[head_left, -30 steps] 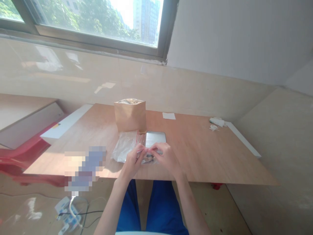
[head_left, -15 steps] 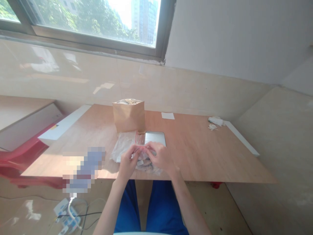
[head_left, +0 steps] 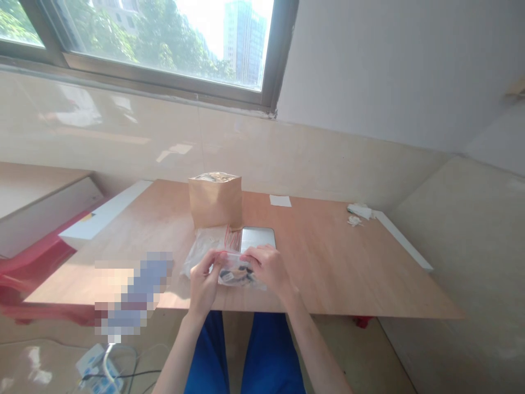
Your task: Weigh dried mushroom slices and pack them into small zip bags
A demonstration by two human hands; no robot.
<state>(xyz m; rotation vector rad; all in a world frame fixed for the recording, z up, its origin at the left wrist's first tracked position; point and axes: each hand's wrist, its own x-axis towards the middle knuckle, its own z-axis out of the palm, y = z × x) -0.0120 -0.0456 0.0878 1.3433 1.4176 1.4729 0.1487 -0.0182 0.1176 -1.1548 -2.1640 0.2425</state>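
The work in hand looks like handling a small package at the near edge of the worktop (head_left: 328,262). The left hand (head_left: 203,282) and the right hand (head_left: 268,268) both hold a clear resealable bag (head_left: 241,277), which sits just above the person's lap at 6 o'clock on the worktop. Each grip is narrow and closed on the bag: the left curls around its left end, while the right lies over its top edge and right end. The bag's mouth is mostly hidden by the fingers, so I cannot tell whether it is sealed.

The bag looks soft and slightly puffed, with small dark items and a paler piece bunched inside; they are too small to identify. Judging from this two-handed hold, any next move calls for keeping both ends controlled so the contents stay together.

Just past the hands, at 12 o'clock, a crumpled plastic sheet (head_left: 200,254) and a red-edged plastic strip (head_left: 232,238) lie beside a flat metal plate (head_left: 257,239). Behind them stands a kraft paper bag (head_left: 215,203) with a shiny lining. A white paper slip (head_left: 280,201) lies at 1 o'clock, and crumpled white tissue (head_left: 360,211) at 2 o'clock. A blurred patch (head_left: 135,290) at 9 o'clock hides whatever lies there.
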